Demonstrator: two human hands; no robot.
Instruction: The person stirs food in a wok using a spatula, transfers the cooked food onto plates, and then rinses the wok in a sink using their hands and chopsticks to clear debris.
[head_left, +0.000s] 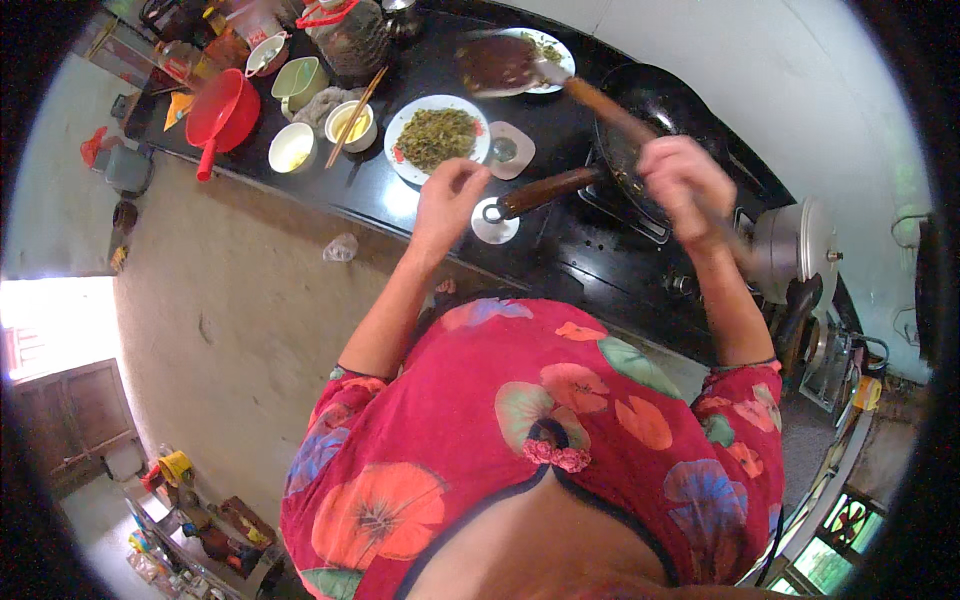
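Observation:
My right hand (686, 184) is shut on the wooden handle of a spatula (611, 109), whose broad, blurred head hangs over or beside a plate (566, 56) with some chopped greens. Below that hand a dark wok (626, 169) sits on the gas stove, its wooden handle pointing left. My left hand (450, 199) is at the near rim of a white plate (401, 161) heaped with cooked chopped greens (435, 137). Its thumb and fingertips are close together; whether they hold anything is unclear. A small white round dish (495, 230) lies under the end of the wok handle.
Left on the black counter (322, 191) stand two white bowls (289, 148), chopsticks (356, 118) across one, a green container (300, 81), a red strainer or pan (225, 112) and a large jar (349, 45). A squarish dish (517, 154) is near the wok handle. At right stands a metal pot (784, 240).

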